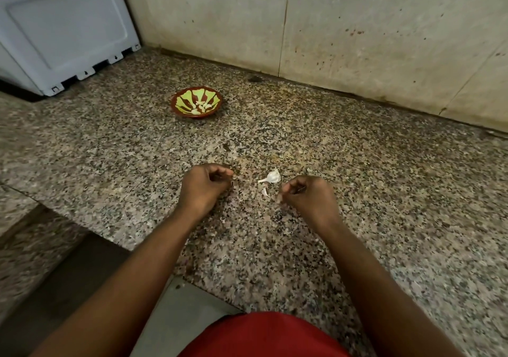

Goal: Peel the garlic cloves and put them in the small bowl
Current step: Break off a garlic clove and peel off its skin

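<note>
Well along, by the look of it: several peeled cloves (pixel 203 106) already in small bowl (pixel 196 102), far left on desk (pixel 384 191). Garlic remnant (pixel 272 176) between hands, untouched. Left hand (pixel 204 184) and right hand (pixel 308 195) curled; contents unclear.

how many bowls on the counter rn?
1. The small bowl sits on the counter toward the back wall, beyond the left hand, with peeled garlic cloves inside. Nothing in view looks able to hide another.

Speckled granite counter (pixel 357 191) against stained tiled wall (pixel 357 26).
</note>
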